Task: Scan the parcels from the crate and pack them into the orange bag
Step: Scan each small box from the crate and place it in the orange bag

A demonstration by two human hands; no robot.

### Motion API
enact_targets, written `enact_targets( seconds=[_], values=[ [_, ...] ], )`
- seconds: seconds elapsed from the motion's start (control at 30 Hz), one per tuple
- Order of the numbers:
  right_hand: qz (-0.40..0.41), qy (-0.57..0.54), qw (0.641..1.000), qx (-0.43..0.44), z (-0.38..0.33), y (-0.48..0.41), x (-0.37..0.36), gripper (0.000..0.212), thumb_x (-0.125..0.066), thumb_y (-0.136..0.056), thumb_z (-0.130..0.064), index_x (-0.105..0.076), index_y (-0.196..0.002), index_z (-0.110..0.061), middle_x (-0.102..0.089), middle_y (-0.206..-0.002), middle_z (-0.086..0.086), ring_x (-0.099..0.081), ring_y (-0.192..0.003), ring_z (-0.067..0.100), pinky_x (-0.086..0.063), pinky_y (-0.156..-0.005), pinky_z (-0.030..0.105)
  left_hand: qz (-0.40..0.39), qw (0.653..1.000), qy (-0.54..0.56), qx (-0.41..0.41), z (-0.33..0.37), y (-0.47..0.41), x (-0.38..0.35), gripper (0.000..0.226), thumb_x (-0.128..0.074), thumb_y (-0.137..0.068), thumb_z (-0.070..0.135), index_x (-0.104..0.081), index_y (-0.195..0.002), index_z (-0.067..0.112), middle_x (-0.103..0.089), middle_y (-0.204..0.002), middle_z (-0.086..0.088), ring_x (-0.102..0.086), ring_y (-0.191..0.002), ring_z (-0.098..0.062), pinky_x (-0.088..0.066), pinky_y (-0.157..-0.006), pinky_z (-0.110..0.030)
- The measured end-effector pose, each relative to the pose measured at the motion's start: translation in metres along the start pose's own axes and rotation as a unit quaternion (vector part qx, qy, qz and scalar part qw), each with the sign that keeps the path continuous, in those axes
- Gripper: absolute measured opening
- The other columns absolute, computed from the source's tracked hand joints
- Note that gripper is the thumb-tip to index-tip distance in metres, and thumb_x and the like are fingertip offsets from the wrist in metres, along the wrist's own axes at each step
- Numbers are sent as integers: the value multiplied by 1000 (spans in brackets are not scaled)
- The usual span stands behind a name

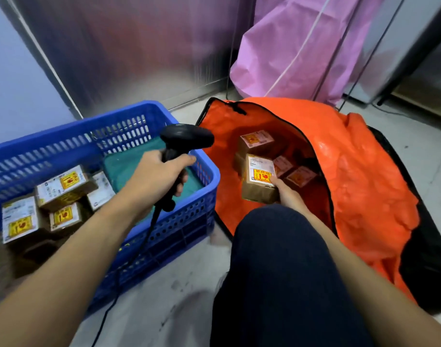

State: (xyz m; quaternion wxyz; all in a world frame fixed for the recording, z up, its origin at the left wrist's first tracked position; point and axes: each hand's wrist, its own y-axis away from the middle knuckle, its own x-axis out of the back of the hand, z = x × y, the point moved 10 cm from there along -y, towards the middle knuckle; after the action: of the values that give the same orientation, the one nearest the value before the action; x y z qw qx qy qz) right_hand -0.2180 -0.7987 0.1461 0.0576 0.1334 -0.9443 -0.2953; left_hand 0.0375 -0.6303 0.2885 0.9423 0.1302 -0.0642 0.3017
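Roughly midway: ~four parcels point(257, 140) in orange bag point(364, 171), ~five left in crate point(39, 144) (bottom unclear). Left hand point(154, 176) fingers point(186, 160) wrap scanner point(186, 137); right hand point(288, 194) pinches a bagged parcel point(260, 179).

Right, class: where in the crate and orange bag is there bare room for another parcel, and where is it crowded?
Crate: bare green floor between crate parcels and right wall. Orange bag: bare lining left of the bag parcels. Crowded: crate's left end, bag's middle.
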Motion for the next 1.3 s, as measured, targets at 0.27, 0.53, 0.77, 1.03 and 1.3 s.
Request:
enact_targets(
  seconds=[0.27,0.53,0.77,1.03,1.3],
  values=[
    [25,-17,999,-13,38,-82,8,39,-55,-103,-43,-63,-125,-12,-70,-80,6,-61,-55,16,-45,-50,26,-17,999,45,0,-14,-49,-46,18,-68,-96,21,-65,-96,3,-56,-59,-4,-47,-48,-20,-43,-47,-27],
    [121,-74,990,-18,33,-158,25,34,-58,-100,-37,-57,-123,-13,-64,-84,8,-57,-56,16,-46,-40,23,4,996,76,49,-62,-62,-43,29,-69,-94,23,-66,-105,-4,-55,-60,-6,-45,-49,-23,-42,-51,-31],
    [96,-130,987,-2,17,-173,22,12,-50,-103,-24,-57,-112,-23,-61,-107,-1,-55,-80,4,-48,-81,27,-1,996,72,44,-55,-62,-48,16,-69,-94,20,-64,-88,6,-55,-60,-7,-45,-47,-20,-42,-46,-29],
    [68,41,997,18,23,-196,20,50,-57,-84,-41,-66,-126,-15,-62,-129,4,-54,-109,20,-44,-93,35,5,999,37,36,-37,-44,-37,26,-70,-94,22,-58,-77,6,-55,-61,-12,-46,-47,-23,-42,-49,-33],
    [-138,409,897,95,-46,-70,-86,18,-51,-103,-20,-63,-105,-8,-69,-99,9,-67,-79,22,-48,-62,29,34,998,31,36,-19,9,5,23,-69,-96,18,-59,-82,3,-58,-58,-8,-49,-43,-19,-42,-43,-25]
  ],
)
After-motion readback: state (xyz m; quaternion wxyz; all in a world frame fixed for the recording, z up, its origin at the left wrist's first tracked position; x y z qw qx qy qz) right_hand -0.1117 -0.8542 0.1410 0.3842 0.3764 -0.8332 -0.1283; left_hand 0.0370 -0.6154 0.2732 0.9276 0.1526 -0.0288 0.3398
